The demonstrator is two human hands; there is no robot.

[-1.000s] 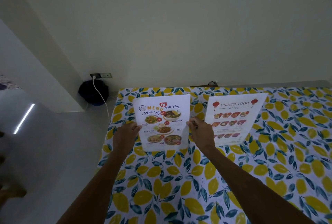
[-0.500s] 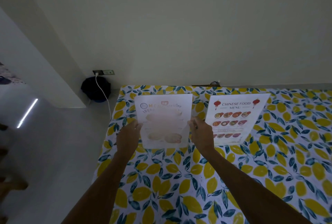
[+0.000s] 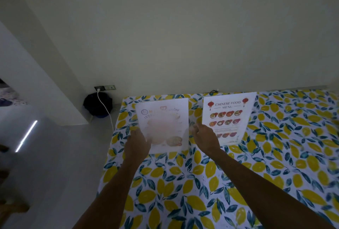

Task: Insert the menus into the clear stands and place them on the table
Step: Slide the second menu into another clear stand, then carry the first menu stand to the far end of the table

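Note:
A Thai menu in its clear stand (image 3: 165, 124) stands near the far left part of the table, its print washed out by glare. My left hand (image 3: 136, 141) grips the stand's lower left edge, with fingers behind the sheet. My right hand (image 3: 205, 137) sits at the stand's right edge, fingers curled; whether it still touches the stand is unclear. To the right, a Chinese food menu in a clear stand (image 3: 229, 116) stands upright, partly behind my right hand.
The table wears a cloth with yellow lemons and green leaves (image 3: 201, 182). Its far edge meets a pale wall. On the floor to the left are a black bag (image 3: 97, 105) and a white cable (image 3: 106, 111) plugged into a wall socket (image 3: 105, 87).
The Thai menu stand has tilted, so glare now hides most of its print. My left hand has slid further onto its lower left corner. My head has moved back slightly.

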